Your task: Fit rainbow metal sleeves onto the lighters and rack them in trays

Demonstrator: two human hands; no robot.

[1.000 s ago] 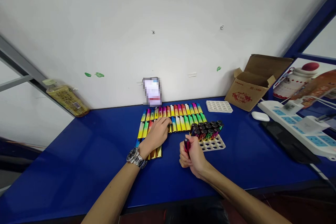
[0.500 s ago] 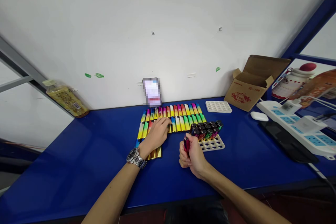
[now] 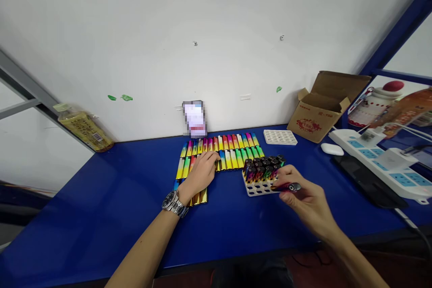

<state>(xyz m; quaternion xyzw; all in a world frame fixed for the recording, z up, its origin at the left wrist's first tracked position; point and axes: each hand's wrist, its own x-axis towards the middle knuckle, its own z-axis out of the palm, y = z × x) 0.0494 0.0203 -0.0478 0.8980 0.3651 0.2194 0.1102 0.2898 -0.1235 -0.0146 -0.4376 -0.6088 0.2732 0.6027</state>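
Shiny multicoloured lighters [image 3: 232, 159] lie side by side in rows on the blue table. My left hand [image 3: 201, 172], wearing a metal watch [image 3: 174, 203], rests over the middle row, its fingers curled down on a lighter [image 3: 218, 165] that they partly cover. Between the thumb and fingers of my right hand [image 3: 305, 195] is a dark pink lighter [image 3: 286, 187], tilted, its black end toward me. It is over the right front edge of a white tray with holes [image 3: 258, 190]. Black-topped lighters [image 3: 265, 166] stand upright in the tray's back rows; front holes show bare.
Behind stands another white holed tray [image 3: 280, 137], near an open cardboard box [image 3: 315, 114]. At right lie a white case [image 3: 332, 149], a black phone [image 3: 367, 182] and a power strip [image 3: 384, 162]. A blurred-screen phone [image 3: 195, 119] leans on the wall; a bottle [image 3: 84, 128] leans at left.
My right hand has moved right with its lighter, from the tray's left side to its front right corner, tipping the lighter over. My left hand has stayed in place.
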